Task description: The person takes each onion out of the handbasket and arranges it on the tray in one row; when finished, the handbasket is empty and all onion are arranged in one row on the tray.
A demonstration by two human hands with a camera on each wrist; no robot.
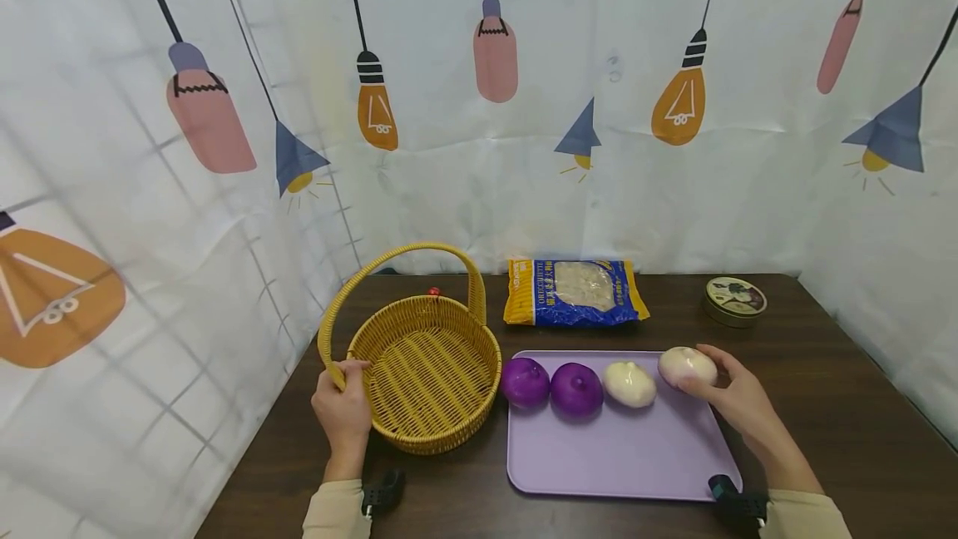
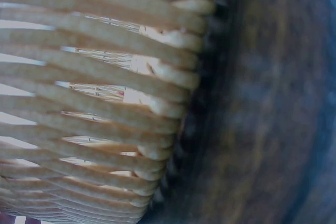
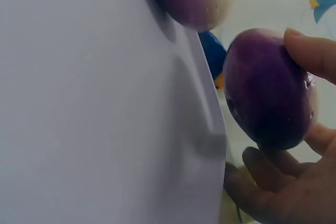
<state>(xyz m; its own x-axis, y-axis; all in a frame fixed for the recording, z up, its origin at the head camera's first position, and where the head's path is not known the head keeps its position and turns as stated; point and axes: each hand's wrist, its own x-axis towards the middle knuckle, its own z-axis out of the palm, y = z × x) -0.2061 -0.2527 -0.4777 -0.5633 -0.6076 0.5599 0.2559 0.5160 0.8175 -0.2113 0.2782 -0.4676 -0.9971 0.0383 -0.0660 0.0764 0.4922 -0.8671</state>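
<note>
My left hand (image 1: 344, 410) grips the handle base of a yellow wicker basket (image 1: 490, 356) at its left side; nothing lies on the basket's woven bottom. Close up in the left wrist view is the basket's weave (image 2: 94, 93), the left hand out of sight. At the back right corner of a lilac tray (image 1: 621, 460), my right hand (image 1: 737, 398) holds a white-and-purple turnip (image 3: 270, 90) between thumb and fingers. Along the tray's back sit two turnips with purple sides up, a left one (image 1: 525, 383) and a middle one (image 1: 576, 391), and a white-side-up turnip (image 1: 629, 384).
Behind the tray lies a blue-and-yellow bag of pasta (image 1: 580, 294). A round tin (image 1: 735, 301) stands at the back right of the dark table (image 1: 846, 439). A small red object (image 1: 433, 291) shows behind the basket. Lamp-patterned curtains (image 1: 464, 181) enclose the table's back and sides.
</note>
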